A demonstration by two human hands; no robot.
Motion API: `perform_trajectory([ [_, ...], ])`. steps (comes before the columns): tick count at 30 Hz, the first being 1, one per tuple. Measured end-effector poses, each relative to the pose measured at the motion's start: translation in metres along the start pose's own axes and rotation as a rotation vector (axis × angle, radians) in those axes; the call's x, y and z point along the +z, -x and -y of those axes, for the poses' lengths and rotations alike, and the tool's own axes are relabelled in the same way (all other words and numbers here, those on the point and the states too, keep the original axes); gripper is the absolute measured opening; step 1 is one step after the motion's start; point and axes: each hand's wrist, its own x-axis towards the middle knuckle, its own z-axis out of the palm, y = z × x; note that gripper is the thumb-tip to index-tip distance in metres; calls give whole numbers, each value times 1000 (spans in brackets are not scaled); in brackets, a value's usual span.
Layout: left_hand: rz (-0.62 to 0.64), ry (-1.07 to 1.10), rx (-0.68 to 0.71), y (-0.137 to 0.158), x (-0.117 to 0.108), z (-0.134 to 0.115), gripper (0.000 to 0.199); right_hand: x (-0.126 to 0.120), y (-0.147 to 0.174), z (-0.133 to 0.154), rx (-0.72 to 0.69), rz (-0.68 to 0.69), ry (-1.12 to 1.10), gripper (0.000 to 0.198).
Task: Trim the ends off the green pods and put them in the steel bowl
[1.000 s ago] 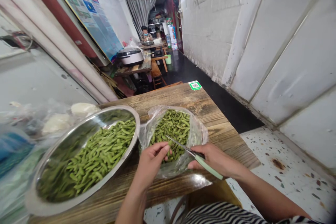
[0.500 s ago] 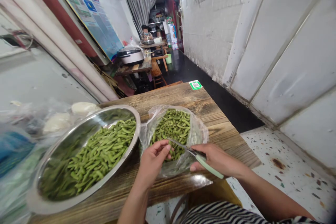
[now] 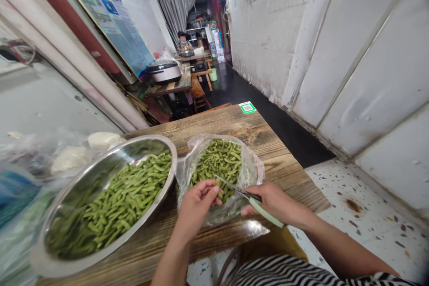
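Between the thumb and fingers of my left hand (image 3: 198,203) is a green soybean pod (image 3: 220,194), partly hidden by the fingertips. My right hand (image 3: 268,203) grips scissors (image 3: 259,210) with pale green handles. Their blades point left, with the tips close to the pod. Beneath both hands a clear plastic bag (image 3: 253,167) lies opened, full of green soybean pods (image 3: 219,158). To the left, a large steel basin (image 3: 172,154) holds a heap of more pods (image 3: 130,194).
A wooden table (image 3: 278,156) carries the bag and basin; a QR-code card (image 3: 247,107) lies at its far corner. Plastic bags (image 3: 70,156) crowd the left side. Farther back are a rice cooker (image 3: 164,71), stools, and a person (image 3: 184,44) seated at another table.
The pod shows more clearly at my left fingertips, and the scissor blades look slightly more apart. The whole view has shifted slightly. Both hands keep their grips.
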Motion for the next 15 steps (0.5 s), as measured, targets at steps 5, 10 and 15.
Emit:
perform_trajectory([
  [5, -93, 403, -68, -2, -1, -2, 28, -4, 1, 1, -13, 27, -6, 45],
  [10, -189, 578, -104, 0, 2, -4, 29, -4, 4, 6, -96, 109, -72, 46],
  [15, -187, 600, -107, 1, 7, -4, 27, -2, 5, 8, -92, 128, -101, 43],
])
